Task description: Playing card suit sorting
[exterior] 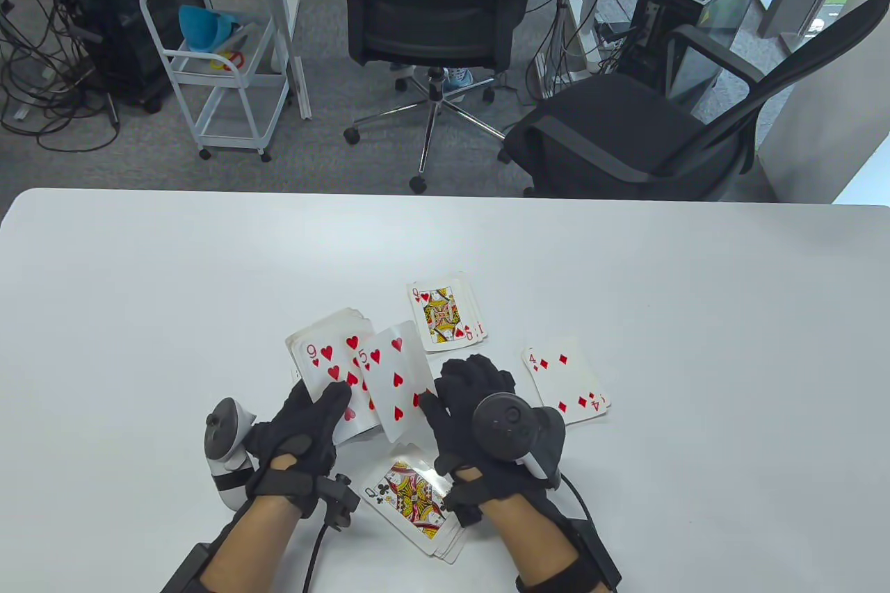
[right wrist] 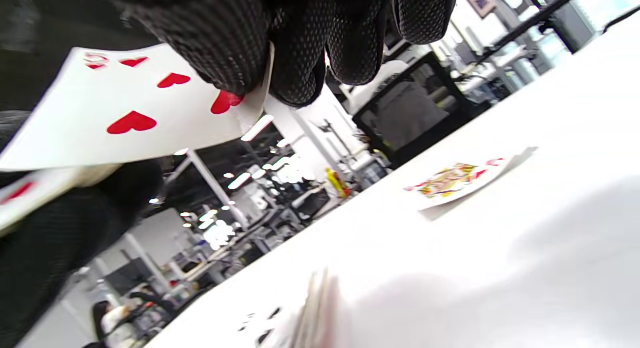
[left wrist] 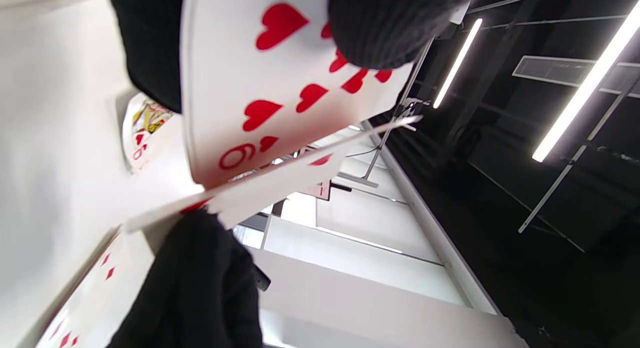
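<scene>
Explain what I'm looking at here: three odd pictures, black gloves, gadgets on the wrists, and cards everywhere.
No machine: a person in black sensor gloves, with a tracker strapped behind each hand. One camera looks down at the white table; the other two sit on the wrists, hence the tilted close-ups. The left hand holds a stack of cards topped by the nine of hearts. The right hand pinches the five of hearts. On the table lie three face-up piles: one showing a queen of hearts, one a four of diamonds, one a queen of clubs.
</scene>
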{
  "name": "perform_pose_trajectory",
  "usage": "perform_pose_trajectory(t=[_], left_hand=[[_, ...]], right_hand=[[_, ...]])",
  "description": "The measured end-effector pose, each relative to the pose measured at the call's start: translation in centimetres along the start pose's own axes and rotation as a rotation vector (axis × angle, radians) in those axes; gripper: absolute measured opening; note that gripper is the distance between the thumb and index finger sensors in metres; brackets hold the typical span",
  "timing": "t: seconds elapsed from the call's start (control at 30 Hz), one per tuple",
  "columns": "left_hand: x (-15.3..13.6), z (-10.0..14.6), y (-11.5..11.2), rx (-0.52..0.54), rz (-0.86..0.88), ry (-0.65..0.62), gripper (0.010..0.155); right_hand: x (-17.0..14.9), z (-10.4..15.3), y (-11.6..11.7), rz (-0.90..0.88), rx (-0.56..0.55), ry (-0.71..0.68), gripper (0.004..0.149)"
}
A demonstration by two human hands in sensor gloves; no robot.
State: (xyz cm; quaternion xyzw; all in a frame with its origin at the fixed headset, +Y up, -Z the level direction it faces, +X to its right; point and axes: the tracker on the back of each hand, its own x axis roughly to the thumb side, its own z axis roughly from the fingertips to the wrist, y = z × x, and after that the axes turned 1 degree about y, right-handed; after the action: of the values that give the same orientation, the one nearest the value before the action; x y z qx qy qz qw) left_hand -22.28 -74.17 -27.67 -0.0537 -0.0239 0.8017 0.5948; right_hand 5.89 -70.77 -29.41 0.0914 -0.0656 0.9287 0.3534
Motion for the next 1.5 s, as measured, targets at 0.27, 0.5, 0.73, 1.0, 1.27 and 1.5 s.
perform_pose_trajectory(t=[0.27, 0.5, 0.73, 1.0, 1.27, 1.5], left_hand=[[0.9, -0.2, 1.1, 0.044, -0.004, -0.042, 0.057], [1.3, -0.3, 1.3, 0.05, -0.014, -0.053, 0.057], [1.3, -0.3, 1.4, 0.049, -0.013, -0.051, 0.057], [1.0, -0.4, 1.0, 0.027, -0.02, -0.046, 0.057], [0.2, -0.1, 0.1, -0.025, -0.059, -0.017, 0.057], [-0.4, -0.1, -1.2, -0.114, -0.084, -0.008, 0.058]], right_hand=[[-2.5, -6.9, -0.7, 0.125, -0.029, 0.206, 0.038], [-2.6, -13.0, 2.4, 0.413, 0.116, 0.319, 0.038], [-2.8, -15.2, 5.8, 0.763, 0.124, 0.435, 0.04], [-2.1, -13.5, 3.5, 0.696, 0.049, 0.31, 0.043], [-0.1, -7.3, -0.7, 0.189, -0.02, 0.137, 0.05], [1.0, -1.6, 0.4, -0.096, -0.042, -0.055, 0.051]])
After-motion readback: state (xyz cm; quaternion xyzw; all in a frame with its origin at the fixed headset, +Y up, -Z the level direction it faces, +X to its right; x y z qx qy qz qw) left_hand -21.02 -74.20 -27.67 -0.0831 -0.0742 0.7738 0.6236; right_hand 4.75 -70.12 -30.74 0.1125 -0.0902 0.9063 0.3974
